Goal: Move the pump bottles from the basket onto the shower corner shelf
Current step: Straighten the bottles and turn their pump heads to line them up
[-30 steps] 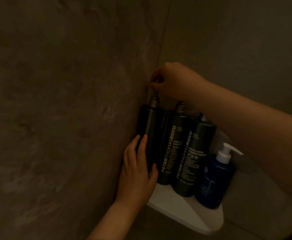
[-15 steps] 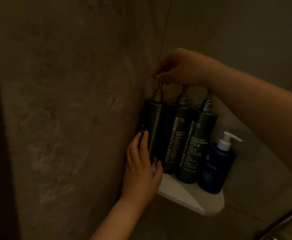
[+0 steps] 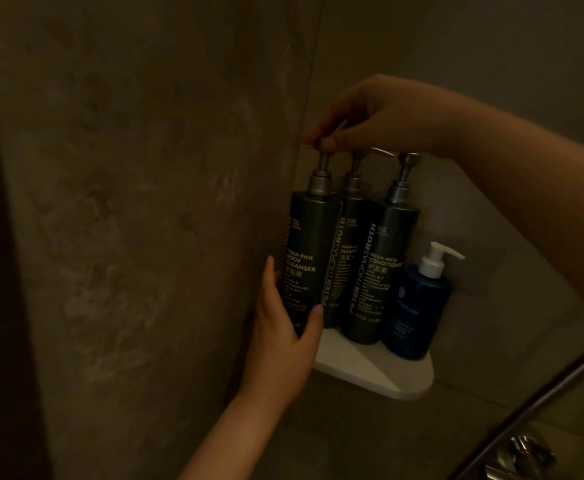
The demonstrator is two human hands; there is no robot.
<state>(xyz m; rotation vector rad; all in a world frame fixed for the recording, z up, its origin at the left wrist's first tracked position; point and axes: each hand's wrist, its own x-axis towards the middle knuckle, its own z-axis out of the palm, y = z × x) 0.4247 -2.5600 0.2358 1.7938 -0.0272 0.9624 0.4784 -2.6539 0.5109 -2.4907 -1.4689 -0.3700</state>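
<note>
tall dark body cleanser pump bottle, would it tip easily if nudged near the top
Probably: the tall dark body cleanser pump bottle is tall and narrow on the white corner shelf. The left hand at its base and the wall alongside likely steady it. Its smooth sides may be slippery.

Shelf: white corner shelf [image 3: 370, 370], just right of the left hand [image 3: 283, 337].
On it: three dark pump bottles [image 3: 370, 271] below the right hand [image 3: 380, 116]; blue bottle [image 3: 415, 313] rightmost.
</note>
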